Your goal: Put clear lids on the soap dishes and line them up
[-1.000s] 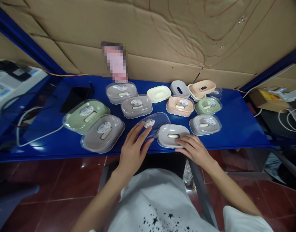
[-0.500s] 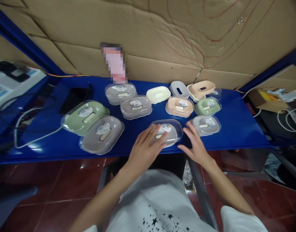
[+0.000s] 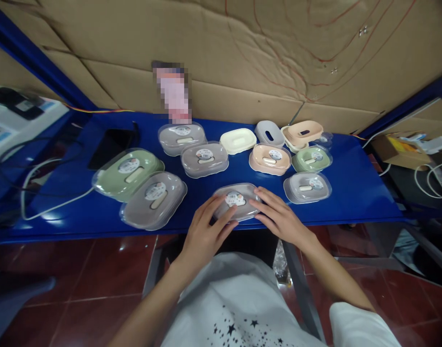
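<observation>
A grey soap dish point(image 3: 248, 193) with a clear lid and a round label sits near the table's front edge, directly before me. My left hand point(image 3: 207, 225) holds its left side, fingers over the lid and thumb at the front edge. At the opposite end my right hand point(image 3: 284, 219) grips the rim with its fingers on the lid. The undersides of the fingers are hidden. To the right lies another grey lidded soap dish point(image 3: 307, 187), apart from my hand. A grey soap dish point(image 3: 154, 200) on the left is also untouched.
Behind are a green dish point(image 3: 129, 173), a peach dish point(image 3: 269, 159), a cream tray point(image 3: 238, 140) and a peach insert point(image 3: 305, 132). A dark phone-like slab point(image 3: 110, 147) lies at the back left. Cardboard point(image 3: 221, 91) walls off the blue table point(image 3: 354, 183).
The dish between my hands has shifted slightly left, and its lid now sits evenly over it. My right hand has moved left from beside the dish onto its right end.
</observation>
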Motion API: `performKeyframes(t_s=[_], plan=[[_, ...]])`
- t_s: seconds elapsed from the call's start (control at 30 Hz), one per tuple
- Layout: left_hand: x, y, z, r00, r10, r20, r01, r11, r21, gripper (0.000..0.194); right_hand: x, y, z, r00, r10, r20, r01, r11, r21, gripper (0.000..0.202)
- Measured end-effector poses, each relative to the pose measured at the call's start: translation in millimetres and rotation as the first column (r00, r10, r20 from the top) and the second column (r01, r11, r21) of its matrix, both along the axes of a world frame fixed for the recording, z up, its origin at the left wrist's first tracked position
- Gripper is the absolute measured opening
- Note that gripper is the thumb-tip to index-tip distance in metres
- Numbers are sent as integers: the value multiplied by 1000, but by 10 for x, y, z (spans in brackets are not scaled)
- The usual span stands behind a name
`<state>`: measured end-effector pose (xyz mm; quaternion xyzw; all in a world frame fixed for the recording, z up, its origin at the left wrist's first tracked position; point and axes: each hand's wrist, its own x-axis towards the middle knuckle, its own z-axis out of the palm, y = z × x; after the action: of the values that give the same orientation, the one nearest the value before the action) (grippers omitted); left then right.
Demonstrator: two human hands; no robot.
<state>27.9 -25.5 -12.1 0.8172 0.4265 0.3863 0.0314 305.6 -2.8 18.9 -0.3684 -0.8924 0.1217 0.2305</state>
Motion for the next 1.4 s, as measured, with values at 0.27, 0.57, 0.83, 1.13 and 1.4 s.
performKeyframes(t_s=[0.27,0.57,0.83,1.13,1.4], plan=[[72,55,55,997,-27,-68,31,998,59,46,36,18,-123,992,-22,-122,29,998,53,74],[110,166,38,996,-68,-65,73,994,78,42,10,32,-183,988,-84,-130,99,988,115,71],[-44,118,100,990,113,-85,-106,990,90,41,-48,337,287,979,-88,186,54,983,176,55],[-32,141,21,961,273,-36,-258,939,229,39,-831,1779,619,760,-210,616,143,977,157,24],[57,-107,130,990,56,130,-84,971,224,47,-367,1124,916,963,-148,225,80,955,285,28]])
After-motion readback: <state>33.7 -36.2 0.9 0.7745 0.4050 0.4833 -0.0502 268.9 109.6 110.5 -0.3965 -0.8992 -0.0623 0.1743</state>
